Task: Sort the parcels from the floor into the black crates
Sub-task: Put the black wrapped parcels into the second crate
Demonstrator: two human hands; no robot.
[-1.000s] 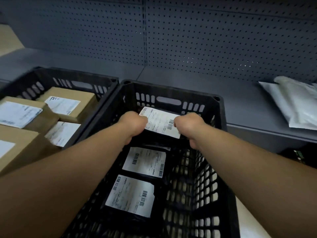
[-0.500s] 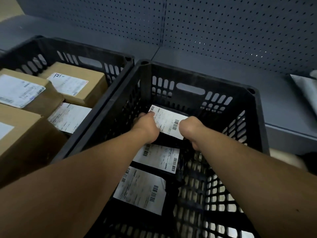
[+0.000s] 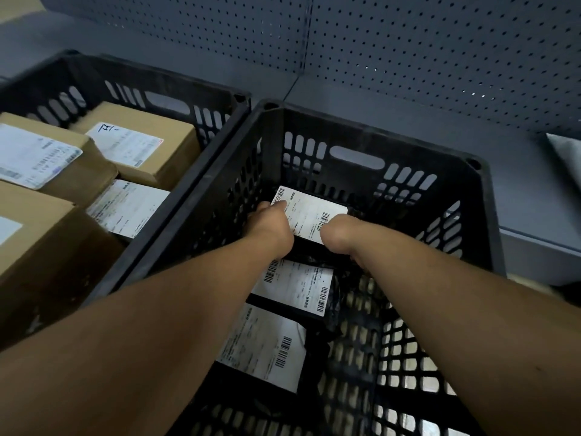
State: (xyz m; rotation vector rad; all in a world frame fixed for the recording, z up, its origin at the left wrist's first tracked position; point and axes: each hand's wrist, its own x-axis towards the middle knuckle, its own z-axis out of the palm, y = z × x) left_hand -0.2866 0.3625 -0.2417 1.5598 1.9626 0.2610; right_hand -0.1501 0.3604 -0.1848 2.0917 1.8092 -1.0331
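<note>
Both my arms reach down into the right black crate. My left hand and my right hand grip a black parcel with a white barcode label by its left and right sides, low near the crate's far wall. Two more black labelled parcels lie in the same crate: one just behind my wrists, another nearer to me. My fingers are mostly hidden under the parcel.
The left black crate holds several brown cardboard boxes with white labels. Both crates stand on a grey shelf backed by a pegboard wall. A white poly mailer lies on the shelf at the right.
My hands have lowered the labelled parcel from rim height deeper into the right crate, toward its far end. The view has moved closer and tilted down.
</note>
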